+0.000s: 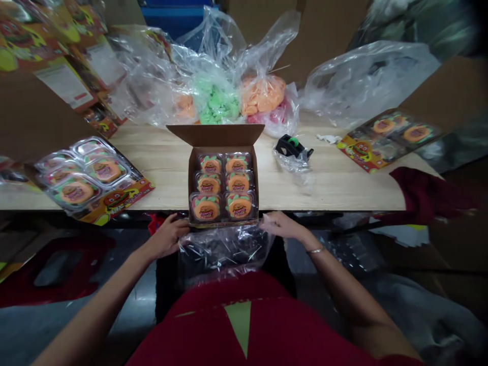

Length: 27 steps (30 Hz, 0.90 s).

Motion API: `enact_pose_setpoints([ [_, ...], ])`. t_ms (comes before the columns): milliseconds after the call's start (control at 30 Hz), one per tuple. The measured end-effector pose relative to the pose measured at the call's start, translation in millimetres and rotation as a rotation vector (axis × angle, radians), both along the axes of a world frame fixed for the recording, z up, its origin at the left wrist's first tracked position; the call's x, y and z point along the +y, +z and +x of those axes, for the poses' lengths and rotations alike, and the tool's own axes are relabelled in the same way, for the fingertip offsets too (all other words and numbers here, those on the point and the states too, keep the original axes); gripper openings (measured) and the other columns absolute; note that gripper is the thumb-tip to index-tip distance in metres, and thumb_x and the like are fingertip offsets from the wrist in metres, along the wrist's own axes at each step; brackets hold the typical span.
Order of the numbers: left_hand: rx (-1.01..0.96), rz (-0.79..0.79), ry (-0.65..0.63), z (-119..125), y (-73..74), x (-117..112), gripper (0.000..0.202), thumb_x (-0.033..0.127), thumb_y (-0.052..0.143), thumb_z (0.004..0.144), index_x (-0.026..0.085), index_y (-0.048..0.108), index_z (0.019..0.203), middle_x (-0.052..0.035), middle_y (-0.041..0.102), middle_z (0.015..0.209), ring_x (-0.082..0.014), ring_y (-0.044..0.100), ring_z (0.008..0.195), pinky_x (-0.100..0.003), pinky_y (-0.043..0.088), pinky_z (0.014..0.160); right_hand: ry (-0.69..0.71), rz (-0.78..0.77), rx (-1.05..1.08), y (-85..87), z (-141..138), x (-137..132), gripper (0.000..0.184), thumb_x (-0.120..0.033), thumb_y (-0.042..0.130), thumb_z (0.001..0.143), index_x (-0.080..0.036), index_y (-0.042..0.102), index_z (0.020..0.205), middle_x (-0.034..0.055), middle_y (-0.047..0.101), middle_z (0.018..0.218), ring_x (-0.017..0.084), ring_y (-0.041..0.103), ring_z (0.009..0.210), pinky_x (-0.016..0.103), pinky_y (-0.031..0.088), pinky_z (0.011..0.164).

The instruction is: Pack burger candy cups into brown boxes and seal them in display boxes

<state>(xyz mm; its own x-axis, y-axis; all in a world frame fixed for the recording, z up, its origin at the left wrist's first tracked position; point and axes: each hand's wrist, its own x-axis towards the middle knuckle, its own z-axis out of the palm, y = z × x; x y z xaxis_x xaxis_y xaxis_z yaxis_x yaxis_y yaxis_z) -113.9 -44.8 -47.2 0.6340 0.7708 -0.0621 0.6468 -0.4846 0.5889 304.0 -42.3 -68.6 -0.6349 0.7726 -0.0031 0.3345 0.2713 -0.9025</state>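
An open cardboard display box (223,145) stands at the table's front edge with its lid up. Inside sit several clear packs of burger-shaped candy (239,184) in two columns. A clear plastic bag (224,249) hangs below the box's front edge, over my lap. My left hand (170,236) has its fingers closed on the bag's left corner, beside the box. On the other side, my right hand (280,225) pinches the bag's right edge near the box's front right corner. How far the bag reaches under the box is hidden.
Filled display boxes lie at left (125,199) and right (360,151). A tape dispenser (290,146) is right of the middle box. Behind are bags of green pieces (217,101) and orange pieces (263,96). Dark red cloth (415,190) hangs at the right edge; a red stool (76,290) is lower left.
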Motion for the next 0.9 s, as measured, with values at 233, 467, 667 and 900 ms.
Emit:
enact_pose_setpoints([
  [233, 0.111, 0.045, -0.057, 7, 18.4, 39, 0.036, 0.053, 0.067, 0.078, 0.022, 0.076, 0.095, -0.0115, 0.070, 0.111, -0.0301, 0.061, 0.109, -0.047, 0.031, 0.112, -0.022, -0.061, 0.116, 15.3, 2, 27, 0.046, -0.058, 0.059, 0.088, -0.016, 0.065, 0.072, 0.0017, 0.059, 0.068, 0.015, 0.051, 0.066, 0.027, 0.040, 0.067],
  [467, -0.253, -0.371, 0.017, 39, 18.8, 20, 0.030, 0.048, 0.073, 0.076, 0.019, 0.077, 0.083, -0.0091, 0.071, 0.094, -0.0285, 0.064, 0.099, -0.036, 0.050, 0.093, -0.201, -0.343, 0.488, 3.3, -1, 34, 0.045, -0.060, 0.076, 0.069, -0.019, 0.057, 0.063, -0.0002, 0.051, 0.063, 0.014, 0.045, 0.059, 0.027, 0.037, 0.058],
  [667, -0.448, -0.468, 0.133, 49, -3.9, -18, 0.042, 0.057, 0.071, 0.077, 0.015, 0.075, 0.082, -0.0108, 0.071, 0.096, -0.0249, 0.063, 0.089, -0.037, 0.050, 0.090, -0.317, -0.451, 0.568, -16.8, -5, 22, 0.046, -0.064, 0.073, 0.067, -0.022, 0.052, 0.063, -0.0025, 0.041, 0.059, 0.013, 0.035, 0.054, 0.027, 0.034, 0.052],
  [900, -0.399, -0.448, 0.133, 28, -0.1, 5, 0.035, 0.050, 0.074, 0.076, 0.017, 0.070, 0.069, -0.0052, 0.065, 0.073, -0.0206, 0.062, 0.078, -0.031, 0.052, 0.081, -0.105, -0.429, 0.404, 8.0, 4, 10, 0.038, -0.049, 0.083, 0.065, -0.017, 0.065, 0.073, -0.0011, 0.055, 0.067, 0.011, 0.046, 0.059, 0.023, 0.037, 0.057],
])
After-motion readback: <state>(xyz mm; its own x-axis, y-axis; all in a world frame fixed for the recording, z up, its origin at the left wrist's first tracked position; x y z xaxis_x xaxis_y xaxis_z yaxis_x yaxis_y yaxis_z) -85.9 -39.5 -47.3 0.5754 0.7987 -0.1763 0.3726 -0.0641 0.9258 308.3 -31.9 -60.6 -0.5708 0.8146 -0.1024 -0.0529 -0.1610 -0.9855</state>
